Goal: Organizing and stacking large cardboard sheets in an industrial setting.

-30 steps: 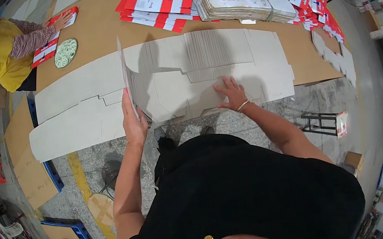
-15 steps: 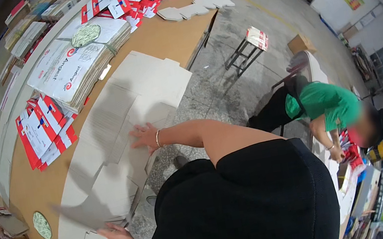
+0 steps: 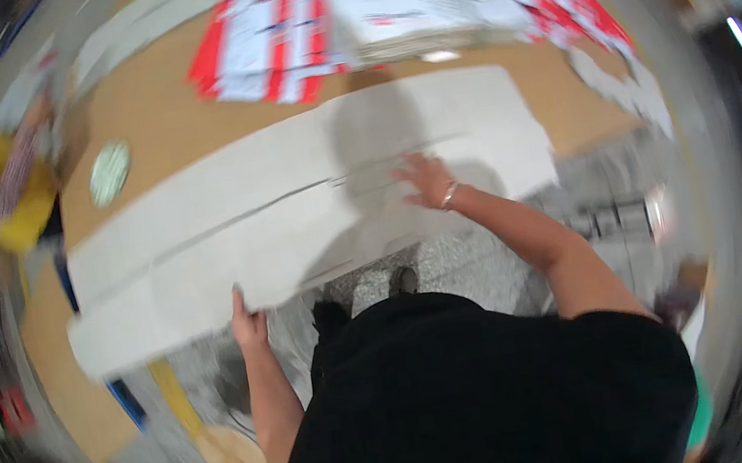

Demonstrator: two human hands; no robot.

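Long pale grey-white cardboard sheets [image 3: 172, 274] lie overlapping along the near side of a brown table, with dark slits between them. At their near edge, left of centre, my left hand [image 3: 251, 324] pinches the cardboard, thumb on top; its other fingers are partly hidden and a little blurred. My right hand [image 3: 426, 180] rests palm down on the cardboard right of centre, fingers spread, holding nothing. A shadow falls across the sheets around it.
Beyond the sheets, red-and-white printed card pieces [image 3: 267, 48] lie beside a tied white stack [image 3: 398, 11]. A pale green coil [image 3: 110, 173] sits on the brown tabletop [image 3: 166, 119]. A person in yellow [image 3: 0, 186] is at far left. A round stool [image 3: 230, 453] stands lower left.
My view has turned, so the table now runs across it. The sheet raised by my left hand has come down flat. My right hand stays spread on the cardboard.
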